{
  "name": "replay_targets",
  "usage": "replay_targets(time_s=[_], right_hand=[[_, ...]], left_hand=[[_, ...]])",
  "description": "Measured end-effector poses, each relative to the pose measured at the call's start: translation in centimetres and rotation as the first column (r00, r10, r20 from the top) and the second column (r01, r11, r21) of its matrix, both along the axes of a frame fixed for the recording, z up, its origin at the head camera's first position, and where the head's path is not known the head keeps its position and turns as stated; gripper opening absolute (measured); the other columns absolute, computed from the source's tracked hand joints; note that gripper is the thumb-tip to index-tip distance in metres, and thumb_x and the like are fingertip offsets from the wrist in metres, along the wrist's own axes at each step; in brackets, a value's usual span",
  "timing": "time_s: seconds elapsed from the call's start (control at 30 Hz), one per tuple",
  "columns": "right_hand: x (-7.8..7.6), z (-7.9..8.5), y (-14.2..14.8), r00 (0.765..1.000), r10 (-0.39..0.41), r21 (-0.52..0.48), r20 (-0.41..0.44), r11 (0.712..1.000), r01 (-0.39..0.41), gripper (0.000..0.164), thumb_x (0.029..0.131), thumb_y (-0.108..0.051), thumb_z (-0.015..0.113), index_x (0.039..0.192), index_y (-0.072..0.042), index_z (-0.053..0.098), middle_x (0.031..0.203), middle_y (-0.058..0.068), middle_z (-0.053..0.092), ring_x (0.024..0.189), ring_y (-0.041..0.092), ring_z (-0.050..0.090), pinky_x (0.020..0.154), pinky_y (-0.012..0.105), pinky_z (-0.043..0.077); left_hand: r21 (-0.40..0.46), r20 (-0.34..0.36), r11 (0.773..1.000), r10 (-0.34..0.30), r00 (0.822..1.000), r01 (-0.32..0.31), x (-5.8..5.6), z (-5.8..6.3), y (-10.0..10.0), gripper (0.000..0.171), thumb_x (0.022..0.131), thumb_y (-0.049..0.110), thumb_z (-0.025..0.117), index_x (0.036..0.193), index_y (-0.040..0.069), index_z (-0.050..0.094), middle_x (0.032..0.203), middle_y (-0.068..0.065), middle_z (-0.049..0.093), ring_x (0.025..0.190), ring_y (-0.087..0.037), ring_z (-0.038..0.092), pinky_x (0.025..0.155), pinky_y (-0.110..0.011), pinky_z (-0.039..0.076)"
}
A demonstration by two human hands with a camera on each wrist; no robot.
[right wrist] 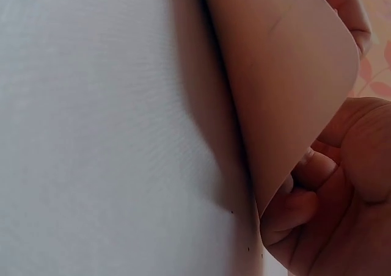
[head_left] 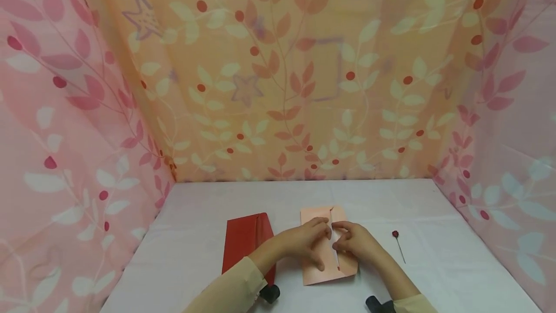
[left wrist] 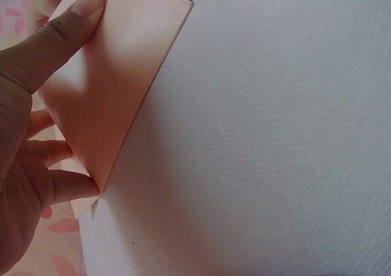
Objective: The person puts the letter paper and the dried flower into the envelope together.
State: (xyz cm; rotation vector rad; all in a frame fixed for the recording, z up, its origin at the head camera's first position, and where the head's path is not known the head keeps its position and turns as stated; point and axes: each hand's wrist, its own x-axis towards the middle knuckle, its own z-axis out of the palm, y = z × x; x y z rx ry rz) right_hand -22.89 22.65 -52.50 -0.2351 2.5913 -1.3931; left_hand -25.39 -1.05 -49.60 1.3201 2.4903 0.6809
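Note:
A peach paper envelope [head_left: 313, 274] lies on the table, a long slit running down its front with white showing inside. My left hand [head_left: 304, 243] rests on its left part. In the left wrist view the thumb [left wrist: 85, 10] presses the peach paper and the fingertips touch its edge. On the other side of the slit my right hand [head_left: 358, 243] holds the flap. The right wrist view has this flap [right wrist: 287, 74] lifted and bent, the curled fingers partly hidden behind it.
Left of the peach envelope lies a red envelope [head_left: 239, 240], partly under my left forearm. A thin stick with a dark red rose-like head [head_left: 395, 234] lies to the right. Patterned curtains [head_left: 278, 71] hang around the white table [head_left: 195, 206].

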Motion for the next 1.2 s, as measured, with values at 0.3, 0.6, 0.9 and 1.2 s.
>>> replay_targets(time_s=[0.3,0.6,0.9,1.2], right_hand=[[0.2,-0.3,0.1,1.000,0.029,-0.036,-0.010,0.999,-0.030,0.069,0.083,-0.020,0.084,0.143,-0.004,0.054,0.073,0.001,0.071,0.054,0.011,0.053,0.049,0.025,0.043],[0.1,-0.5,-0.1,0.996,0.088,-0.062,-0.025,0.994,-0.089,0.069,0.083,-0.014,0.080,0.144,0.001,0.051,0.073,0.002,0.070,0.054,0.011,0.057,0.051,0.025,0.047],[-0.2,-0.7,-1.1,0.992,0.122,-0.113,-0.011,0.986,-0.123,0.070,0.081,0.000,0.070,0.146,0.006,0.046,0.072,0.002,0.067,0.054,0.011,0.054,0.049,0.025,0.045],[0.2,0.1,-1.6,0.994,0.105,-0.056,-0.010,0.993,-0.105,0.068,0.078,0.003,0.063,0.145,0.002,0.050,0.062,-0.002,0.056,0.050,0.010,0.050,0.048,0.024,0.042]], left_hand=[[-0.014,0.002,0.999,0.032,0.999,-0.032,0.1,-0.4,0.1,0.068,0.072,0.048,0.091,0.122,0.032,0.048,0.165,-0.002,0.029,0.146,-0.019,0.040,0.111,-0.034,0.045],[0.010,-0.041,1.000,0.006,0.999,-0.006,0.0,-0.4,-0.1,0.069,0.072,0.049,0.091,0.123,0.029,0.048,0.163,-0.005,0.032,0.147,-0.019,0.040,0.111,-0.031,0.044],[0.025,-0.049,0.999,0.033,0.998,-0.031,0.0,-0.6,-0.6,0.069,0.072,0.049,0.090,0.123,0.029,0.048,0.164,-0.003,0.031,0.147,-0.018,0.040,0.113,-0.032,0.043],[0.050,-0.025,0.999,0.004,1.000,-0.003,-0.2,-0.5,-0.5,0.068,0.074,0.048,0.090,0.123,0.027,0.049,0.164,-0.007,0.031,0.148,-0.019,0.038,0.113,-0.031,0.042]])
